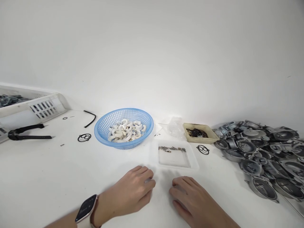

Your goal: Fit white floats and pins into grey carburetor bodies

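Near the front of the white table, my left hand (133, 190) rests with its fingers curled in and the thumb close to the index finger; nothing shows in it. A watch (86, 209) is strapped to that wrist. Beside it on the right, my right hand (190, 199) lies with loosely bent fingers and the thumb a little apart, and I see nothing held. Just beyond both hands is a shallow clear tray (174, 160) with small metal pieces along its far side. Behind the left hand stands a blue mesh basket (99, 131) of white curved parts (127, 131).
A yellowish box (206, 139) holds black rings, with a clear plastic bag (176, 127) beside it. Grey metal housings (261, 155) are heaped at right. Black gaskets (203, 149), a bent black tube (91, 120), black-handled pliers (26, 133) and a white crate (47, 109) lie around.
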Available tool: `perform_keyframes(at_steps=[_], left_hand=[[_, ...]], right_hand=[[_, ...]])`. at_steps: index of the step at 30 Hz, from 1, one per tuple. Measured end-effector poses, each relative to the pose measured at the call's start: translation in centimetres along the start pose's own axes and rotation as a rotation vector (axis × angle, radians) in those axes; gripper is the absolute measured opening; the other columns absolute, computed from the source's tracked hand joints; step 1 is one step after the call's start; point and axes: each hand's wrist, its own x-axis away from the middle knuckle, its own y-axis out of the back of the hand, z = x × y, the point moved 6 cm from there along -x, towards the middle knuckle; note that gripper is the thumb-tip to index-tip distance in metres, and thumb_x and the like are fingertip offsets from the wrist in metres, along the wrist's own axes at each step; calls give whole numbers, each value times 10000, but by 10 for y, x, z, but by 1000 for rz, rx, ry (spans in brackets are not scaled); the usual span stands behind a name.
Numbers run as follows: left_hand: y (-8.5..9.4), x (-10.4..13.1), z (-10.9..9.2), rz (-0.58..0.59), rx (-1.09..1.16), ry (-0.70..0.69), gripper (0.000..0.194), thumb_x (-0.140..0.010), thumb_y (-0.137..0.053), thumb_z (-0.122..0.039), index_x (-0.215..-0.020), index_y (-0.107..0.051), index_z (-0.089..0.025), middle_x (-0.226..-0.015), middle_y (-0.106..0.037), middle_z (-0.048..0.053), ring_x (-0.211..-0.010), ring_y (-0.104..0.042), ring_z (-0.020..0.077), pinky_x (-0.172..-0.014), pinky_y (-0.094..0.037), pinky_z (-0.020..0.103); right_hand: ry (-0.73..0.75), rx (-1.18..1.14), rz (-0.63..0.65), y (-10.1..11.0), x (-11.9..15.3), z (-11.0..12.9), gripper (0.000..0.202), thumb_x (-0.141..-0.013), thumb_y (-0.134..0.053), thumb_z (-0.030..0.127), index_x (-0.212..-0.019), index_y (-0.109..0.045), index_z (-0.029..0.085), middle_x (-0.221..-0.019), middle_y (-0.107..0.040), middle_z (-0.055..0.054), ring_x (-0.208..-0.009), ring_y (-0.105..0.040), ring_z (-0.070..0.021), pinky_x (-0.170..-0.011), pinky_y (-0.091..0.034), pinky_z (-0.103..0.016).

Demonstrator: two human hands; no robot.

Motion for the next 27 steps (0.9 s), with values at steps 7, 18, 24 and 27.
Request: perform_keyframes(at_steps=[7,18,24,27], left_hand=[[0,0,0,0,-4,-3,108,-965,-561,-103,-923,-559,-203,-947,-598,45,-867,-579,239,-793,-460,394],[3,0,-1,-24,-2,-10,124,-944,-587,-93,-905,-555,-205,-930,-595,43,-853,-590,241,-781,-453,382],[2,0,-2,-3,-13,-15,107,-963,-568,-104,-922,-559,-202,-934,-599,49,-861,-590,245,-789,-454,391],[2,0,-2,-5,-14,-11,110,-961,-572,-105,-915,-554,-203,-934,-599,48,-861,-588,245,-786,-453,390]], right_hand=[[-5,-8,-2,-1,-2,0,196,-921,-624,47,-985,-649,230,-1101,-696,-32,-1005,-665,-251,-904,-555,-426],[-17,-11,0,-2,0,-1,209,-910,-633,45,-993,-643,237,-1107,-688,-20,-1007,-661,-246,-896,-553,-424],[-7,-7,4,-2,0,0,175,-935,-625,68,-989,-638,234,-1086,-684,-25,-1000,-658,-243,-902,-547,-418],[-5,-14,7,0,0,0,182,-932,-624,64,-988,-639,237,-1089,-685,-24,-1002,-658,-245,-905,-548,-422]])
